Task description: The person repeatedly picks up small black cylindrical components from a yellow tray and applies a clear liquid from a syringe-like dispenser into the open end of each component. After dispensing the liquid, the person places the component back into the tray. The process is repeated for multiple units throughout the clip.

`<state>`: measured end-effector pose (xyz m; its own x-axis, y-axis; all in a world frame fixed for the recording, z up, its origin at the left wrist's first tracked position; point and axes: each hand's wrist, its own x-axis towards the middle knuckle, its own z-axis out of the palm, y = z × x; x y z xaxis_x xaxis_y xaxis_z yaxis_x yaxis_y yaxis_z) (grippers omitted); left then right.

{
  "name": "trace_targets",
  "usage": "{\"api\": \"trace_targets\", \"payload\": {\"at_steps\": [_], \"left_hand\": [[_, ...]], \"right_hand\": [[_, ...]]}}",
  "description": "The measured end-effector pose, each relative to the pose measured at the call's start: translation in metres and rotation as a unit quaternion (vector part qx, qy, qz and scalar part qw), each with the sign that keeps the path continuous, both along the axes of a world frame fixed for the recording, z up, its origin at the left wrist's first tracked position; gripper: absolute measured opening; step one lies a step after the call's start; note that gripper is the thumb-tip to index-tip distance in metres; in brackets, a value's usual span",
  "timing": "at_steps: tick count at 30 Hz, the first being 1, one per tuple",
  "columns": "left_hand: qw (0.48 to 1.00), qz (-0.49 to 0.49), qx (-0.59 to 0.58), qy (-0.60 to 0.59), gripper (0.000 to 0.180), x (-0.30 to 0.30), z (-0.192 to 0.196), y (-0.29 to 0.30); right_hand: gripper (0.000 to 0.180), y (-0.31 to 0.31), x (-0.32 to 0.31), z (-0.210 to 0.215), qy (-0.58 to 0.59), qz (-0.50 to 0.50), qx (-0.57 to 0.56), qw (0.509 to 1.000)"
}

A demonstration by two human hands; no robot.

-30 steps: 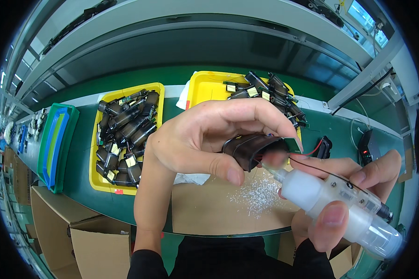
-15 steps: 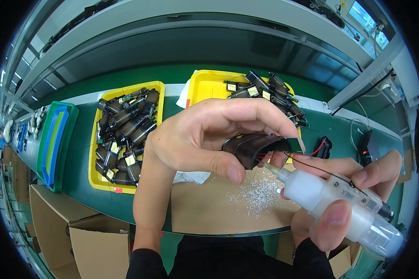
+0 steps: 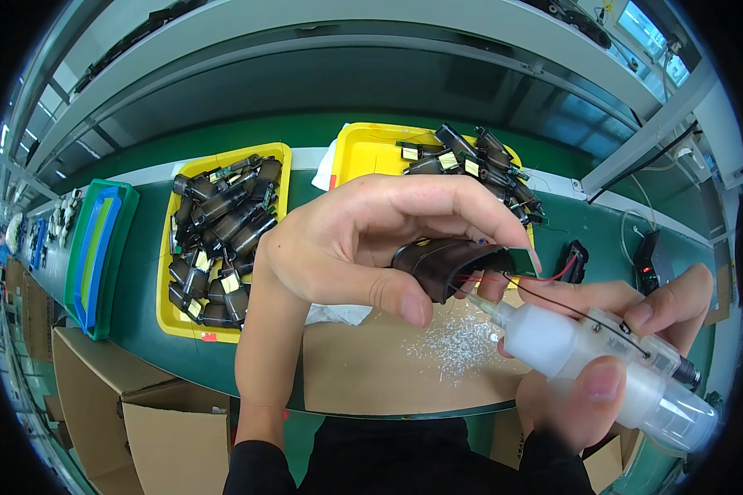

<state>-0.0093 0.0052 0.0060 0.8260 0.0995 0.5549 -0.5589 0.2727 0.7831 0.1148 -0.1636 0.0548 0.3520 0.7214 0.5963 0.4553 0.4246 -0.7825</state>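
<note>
the left hand point(image 3: 347, 247) pinches a dark brown curved plastic part point(image 3: 450, 264) above the table point(image 3: 140, 322) while the right hand point(image 3: 627, 363) grips a translucent white squeeze bottle point(image 3: 586, 359), nozzle touching it, dispensing seemingly underway; two yellow plastic bins point(image 3: 276, 153) hold many similar parts

1. The left hand point(image 3: 363, 247) is bare: no glove, ring or watch shows on it.
2. The right hand point(image 3: 611, 363) is bare too, its nails short and plain.
3. A black long sleeve point(image 3: 260, 470) ends in a cuff at the left wrist.
4. A matching black sleeve point(image 3: 553, 466) covers the right wrist.
</note>
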Motion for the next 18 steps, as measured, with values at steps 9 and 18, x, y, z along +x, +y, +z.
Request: {"api": "trace_targets", "payload": {"at_steps": [9, 18], "left_hand": [[1.0, -0.006, -0.007, -0.018, 0.061, 0.006, -0.004, 0.0], [1.0, -0.017, -0.017, -0.016, 0.062, -0.002, 0.002, 0.001]], "right_hand": [[0.05, 0.002, -0.009, 0.0, 0.026, -0.038, 0.003, 0.999], [0.055, -0.001, -0.015, 0.003, 0.076, -0.026, 0.002, 0.997]]}}
